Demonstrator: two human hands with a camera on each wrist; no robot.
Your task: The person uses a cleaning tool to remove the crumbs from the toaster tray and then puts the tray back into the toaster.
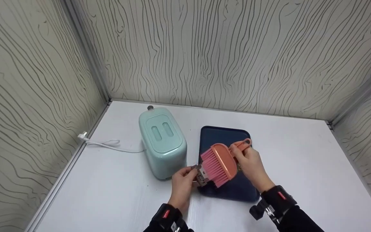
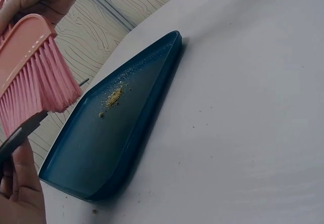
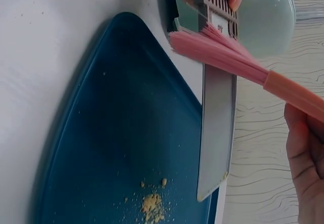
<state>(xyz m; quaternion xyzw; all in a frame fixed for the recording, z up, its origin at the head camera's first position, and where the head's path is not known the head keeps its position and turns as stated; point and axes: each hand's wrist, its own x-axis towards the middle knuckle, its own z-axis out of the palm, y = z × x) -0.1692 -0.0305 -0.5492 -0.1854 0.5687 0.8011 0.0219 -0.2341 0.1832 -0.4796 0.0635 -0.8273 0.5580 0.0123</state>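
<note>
My right hand (image 1: 251,164) grips the orange handle of a small dustpan brush (image 1: 226,159) with pink bristles. Between thumb and fingers, my left hand (image 1: 182,183) pinches the grey slotted end of a metal crumb tray (image 3: 217,128). The bristles lie against that slotted end, partly covering it in the head view. In the right wrist view the tray's flat metal sheet hangs tilted over a dark blue serving tray (image 1: 213,135), with a few bits at its lower corner. A small heap of yellowish crumbs (image 2: 115,96) lies on the serving tray.
A mint-green toaster (image 1: 166,145) stands left of the serving tray, close to my left hand. Its white cord (image 1: 121,149) runs left to a plug (image 1: 83,135) at the table edge. Scattered specks dot the white table (image 1: 108,187); patterned panels (image 1: 185,51) enclose it.
</note>
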